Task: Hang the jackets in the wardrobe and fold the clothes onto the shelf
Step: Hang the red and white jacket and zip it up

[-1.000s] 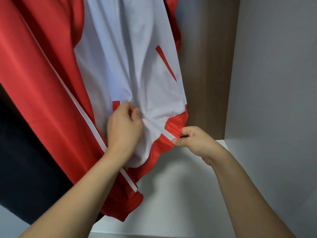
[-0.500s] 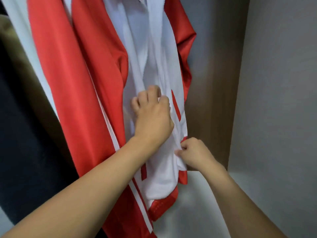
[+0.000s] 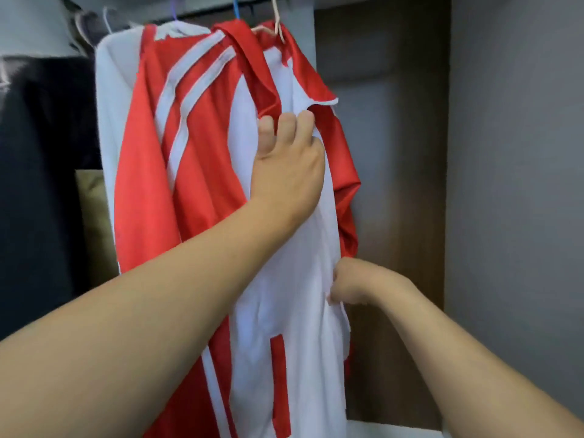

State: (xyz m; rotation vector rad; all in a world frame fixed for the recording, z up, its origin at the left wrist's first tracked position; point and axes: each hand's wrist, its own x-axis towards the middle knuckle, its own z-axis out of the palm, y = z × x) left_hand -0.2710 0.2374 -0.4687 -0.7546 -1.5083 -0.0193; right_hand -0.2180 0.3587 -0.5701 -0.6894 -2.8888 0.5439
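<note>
A red and white jacket (image 3: 202,191) hangs in the wardrobe from a pale hanger (image 3: 278,23) hooked on the rail. My left hand (image 3: 287,165) is raised against the jacket's white front near the collar, fingers curled on the fabric at the zip line. Lower down, my right hand (image 3: 354,286) pinches the white front edge of the jacket. The zip itself is hidden behind my left hand.
Dark garments (image 3: 41,184) hang to the left, with a tan one (image 3: 91,222) behind the jacket. A blue hanger hook (image 3: 236,7) and a purple hook (image 3: 173,6) sit on the rail. The wardrobe's grey side wall (image 3: 518,184) stands at the right; the white shelf (image 3: 395,429) lies below.
My left hand has slid up the jacket front from the hem to near the collar. My right hand kept its pinch lower down. The view has tilted up to show the hangers.
</note>
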